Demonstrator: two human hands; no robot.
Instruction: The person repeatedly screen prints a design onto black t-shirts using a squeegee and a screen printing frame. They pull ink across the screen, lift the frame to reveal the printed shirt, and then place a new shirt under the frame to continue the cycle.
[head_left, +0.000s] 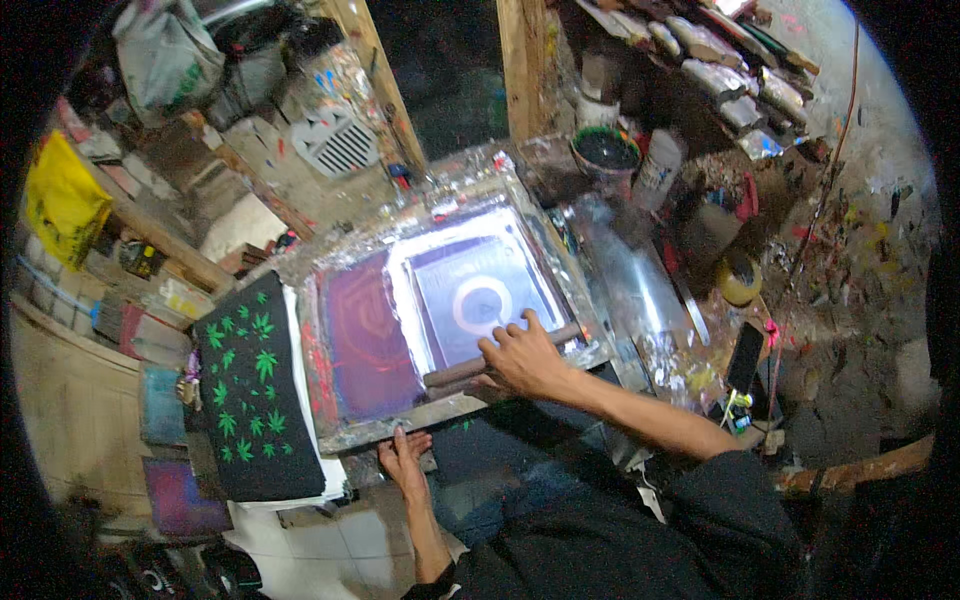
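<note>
A screen printing frame (pixel 330 441) lies tilted across the bench in front of me. Its mesh has a purple area with a faint round design on the left and a white-bordered panel with a pale ring (pixel 483 303) on the right. My right hand (pixel 527 358) is closed over a long, dark squeegee (pixel 455 375), which rests across the lower part of the white-bordered panel. At the frame's near edge, my left hand (pixel 404 462) has its thumb and fingers apart, touching or just beside the edge. Left of the frame lies black fabric (pixel 248 390) printed with green leaves.
Beyond the frame's right corner stand a dark paint bucket (pixel 606 150) and a pale cylindrical container (pixel 658 160). A roll of yellowish tape (pixel 739 278) and a phone (pixel 745 357) lie on the right. A yellow bag (pixel 66 200) hangs at the far left.
</note>
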